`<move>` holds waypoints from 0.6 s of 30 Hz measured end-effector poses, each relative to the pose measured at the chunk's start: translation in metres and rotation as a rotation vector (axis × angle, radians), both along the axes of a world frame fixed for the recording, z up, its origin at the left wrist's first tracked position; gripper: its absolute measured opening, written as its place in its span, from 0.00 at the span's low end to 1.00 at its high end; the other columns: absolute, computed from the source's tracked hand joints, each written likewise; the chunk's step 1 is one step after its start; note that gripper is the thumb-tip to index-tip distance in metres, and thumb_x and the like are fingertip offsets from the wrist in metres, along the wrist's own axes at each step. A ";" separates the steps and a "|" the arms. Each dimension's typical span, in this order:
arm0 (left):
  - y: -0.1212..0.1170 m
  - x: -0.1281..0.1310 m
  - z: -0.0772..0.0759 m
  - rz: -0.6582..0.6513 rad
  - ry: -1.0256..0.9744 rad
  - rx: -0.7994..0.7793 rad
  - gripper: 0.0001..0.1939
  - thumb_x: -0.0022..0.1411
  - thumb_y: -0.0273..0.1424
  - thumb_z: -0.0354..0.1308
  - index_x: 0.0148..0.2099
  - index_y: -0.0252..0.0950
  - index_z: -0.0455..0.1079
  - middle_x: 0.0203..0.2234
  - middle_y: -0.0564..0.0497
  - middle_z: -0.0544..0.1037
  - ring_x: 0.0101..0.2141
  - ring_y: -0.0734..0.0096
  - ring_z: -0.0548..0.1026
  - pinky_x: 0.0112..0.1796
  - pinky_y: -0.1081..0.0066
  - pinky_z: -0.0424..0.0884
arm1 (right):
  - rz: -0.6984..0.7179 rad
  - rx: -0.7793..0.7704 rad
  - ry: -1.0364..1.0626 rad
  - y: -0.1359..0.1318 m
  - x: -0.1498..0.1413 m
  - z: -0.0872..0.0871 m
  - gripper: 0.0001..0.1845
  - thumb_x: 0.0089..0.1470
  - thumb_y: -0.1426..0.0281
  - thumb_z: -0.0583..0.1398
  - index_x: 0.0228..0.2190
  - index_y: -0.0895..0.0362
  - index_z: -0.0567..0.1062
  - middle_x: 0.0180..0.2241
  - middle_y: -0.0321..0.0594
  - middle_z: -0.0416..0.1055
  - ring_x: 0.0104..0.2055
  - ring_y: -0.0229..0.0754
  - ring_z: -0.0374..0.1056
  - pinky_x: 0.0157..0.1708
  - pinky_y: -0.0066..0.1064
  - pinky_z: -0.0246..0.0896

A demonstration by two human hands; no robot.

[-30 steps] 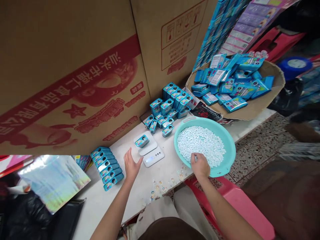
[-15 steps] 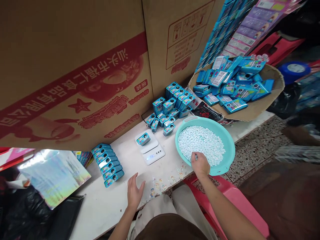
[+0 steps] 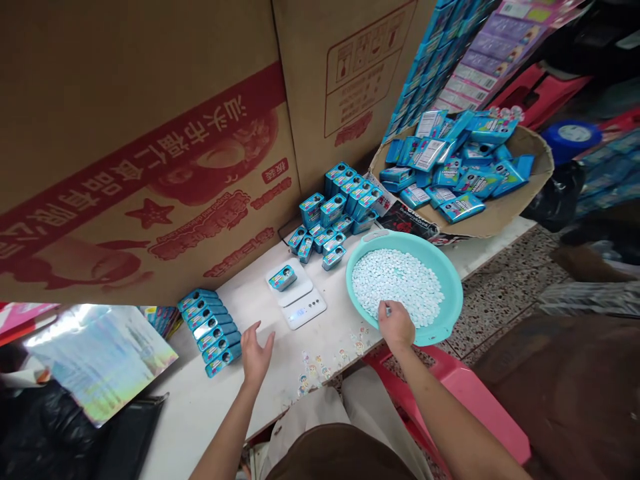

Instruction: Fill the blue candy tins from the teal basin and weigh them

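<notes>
My left hand (image 3: pixel 256 353) hovers over the white table with its fingers apart, holding nothing. Just left of it stands a row of small blue tins (image 3: pixel 213 337) with dark round openings on top. My right hand (image 3: pixel 396 325) is closed at the near side of a turquoise basin (image 3: pixel 454 293); what its fingers hold, if anything, is hidden. Small white candies (image 3: pixel 400 280) cover much of the basin's bottom. Between my hands a white digital scale (image 3: pixel 306 311) with a lit display carries one blue tin (image 3: pixel 282 277).
More blue tins (image 3: pixel 333 210) stand clustered behind the scale. A cardboard tray (image 3: pixel 520 207) of blue packets is at the back right. A large carton (image 3: pixel 210 220) walls off the table's far side. A silvery sheet (image 3: pixel 107 353) lies left; a pink stool (image 3: pixel 480 393) stands below the basin.
My left hand has moved left to beside the row of tins. My right hand stays closed at the basin. The view has shifted slightly.
</notes>
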State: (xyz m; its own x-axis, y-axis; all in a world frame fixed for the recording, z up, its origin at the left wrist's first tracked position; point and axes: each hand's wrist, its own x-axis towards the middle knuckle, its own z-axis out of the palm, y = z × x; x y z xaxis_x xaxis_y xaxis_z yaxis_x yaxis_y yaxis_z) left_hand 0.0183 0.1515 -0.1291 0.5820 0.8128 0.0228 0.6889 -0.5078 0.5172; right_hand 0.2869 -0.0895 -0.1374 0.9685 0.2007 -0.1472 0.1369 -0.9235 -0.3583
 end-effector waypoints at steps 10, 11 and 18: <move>0.045 0.129 0.008 0.064 -0.179 -0.149 0.33 0.46 0.36 0.65 0.54 0.37 0.60 0.48 0.42 0.70 0.51 0.53 0.67 0.51 0.54 0.64 | 0.014 0.050 -0.034 0.001 0.000 -0.002 0.16 0.58 0.65 0.49 0.31 0.59 0.74 0.32 0.42 0.69 0.32 0.39 0.59 0.29 0.30 0.43; 0.048 0.137 0.009 0.067 -0.189 -0.195 0.28 0.47 0.36 0.64 0.51 0.37 0.62 0.44 0.44 0.73 0.47 0.55 0.70 0.48 0.56 0.66 | 0.008 0.066 -0.030 0.001 0.000 -0.001 0.16 0.58 0.65 0.49 0.32 0.59 0.74 0.32 0.42 0.70 0.33 0.39 0.60 0.29 0.30 0.43; 0.011 0.175 0.089 -0.182 -0.330 -0.068 0.18 0.52 0.39 0.61 0.44 0.38 0.68 0.39 0.47 0.75 0.42 0.60 0.73 0.44 0.61 0.68 | 0.004 0.230 -0.032 0.004 0.007 0.000 0.18 0.60 0.62 0.47 0.32 0.58 0.73 0.33 0.42 0.70 0.36 0.41 0.63 0.34 0.30 0.50</move>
State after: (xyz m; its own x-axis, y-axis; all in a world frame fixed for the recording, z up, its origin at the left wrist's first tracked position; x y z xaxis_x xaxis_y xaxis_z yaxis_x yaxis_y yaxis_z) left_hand 0.1933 0.1621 -0.0398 0.6873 0.7032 0.1821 0.3819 -0.5630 0.7329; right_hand 0.2943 -0.0852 -0.1374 0.9712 0.2290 -0.0665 0.1548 -0.8177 -0.5544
